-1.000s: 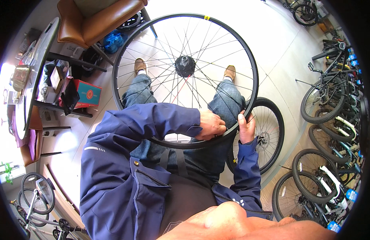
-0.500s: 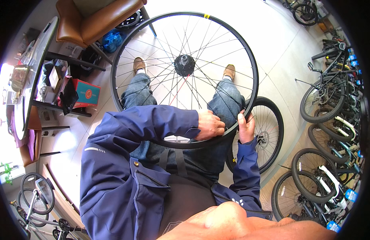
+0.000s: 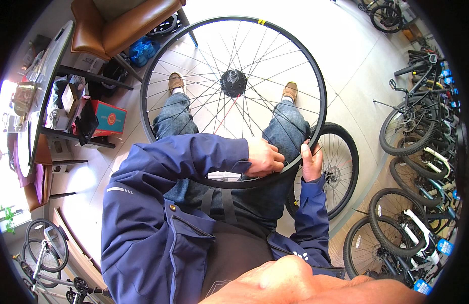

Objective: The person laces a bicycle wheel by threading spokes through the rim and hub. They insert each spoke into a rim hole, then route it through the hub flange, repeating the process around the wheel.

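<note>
A bicycle wheel without a tyre leans upright before my legs, its black rim [image 3: 321,76] nearly filling the upper middle. Thin black spokes and one red spoke [image 3: 227,113] run to the black hub [image 3: 233,82]. My left hand [image 3: 264,158] reaches across to the near right part of the rim, its fingers curled and closed against the inner edge where spokes meet it. What the fingertips pinch there is hidden. Just to its right, my right hand [image 3: 311,162] grips the rim, thumb on the near side and fingers partly behind it.
A second wheel with a tyre [image 3: 353,177] stands at my right knee. Several bicycles [image 3: 409,121] line the right side. At left are a table [image 3: 42,96], a red and teal box [image 3: 111,118] and a brown leather chair [image 3: 115,30]. Another bicycle [image 3: 44,253] stands lower left.
My left hand has shifted very slightly to the left along the rim, its wrist a little turned. The right hand and the wheel are almost unmoved.
</note>
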Tool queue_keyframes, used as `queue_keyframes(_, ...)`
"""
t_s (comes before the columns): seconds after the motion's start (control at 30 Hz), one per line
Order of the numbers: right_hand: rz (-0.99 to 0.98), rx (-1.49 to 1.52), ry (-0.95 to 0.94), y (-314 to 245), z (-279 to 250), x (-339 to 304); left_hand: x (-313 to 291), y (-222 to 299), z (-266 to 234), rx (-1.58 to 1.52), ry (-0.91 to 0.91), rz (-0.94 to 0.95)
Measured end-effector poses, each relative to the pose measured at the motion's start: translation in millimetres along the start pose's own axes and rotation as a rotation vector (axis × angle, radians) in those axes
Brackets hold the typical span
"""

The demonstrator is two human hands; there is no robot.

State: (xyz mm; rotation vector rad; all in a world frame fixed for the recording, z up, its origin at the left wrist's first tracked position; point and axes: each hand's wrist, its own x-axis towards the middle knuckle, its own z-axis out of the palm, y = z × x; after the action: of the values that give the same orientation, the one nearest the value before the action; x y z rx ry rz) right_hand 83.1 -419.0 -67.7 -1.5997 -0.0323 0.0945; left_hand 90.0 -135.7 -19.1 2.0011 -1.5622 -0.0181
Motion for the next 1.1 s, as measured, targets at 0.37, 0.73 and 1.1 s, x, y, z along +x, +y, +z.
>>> queue_keyframes(0.37,0.021,0.025,-0.002,-0.5,1.0,-0.7,1.3,-0.8,-2.3,0.044,-0.049,0.028)
queue_keyframes(0.73,0.016,0.016,-0.009,0.4,-0.3,0.5,-2.3,-2.0,5.9,0.056,0.001,-0.006)
queue_keyframes(1.1,0.021,0.012,0.009,-0.2,0.1,0.0,1.7,-2.5,-3.2,0.065,-0.091,0.013)
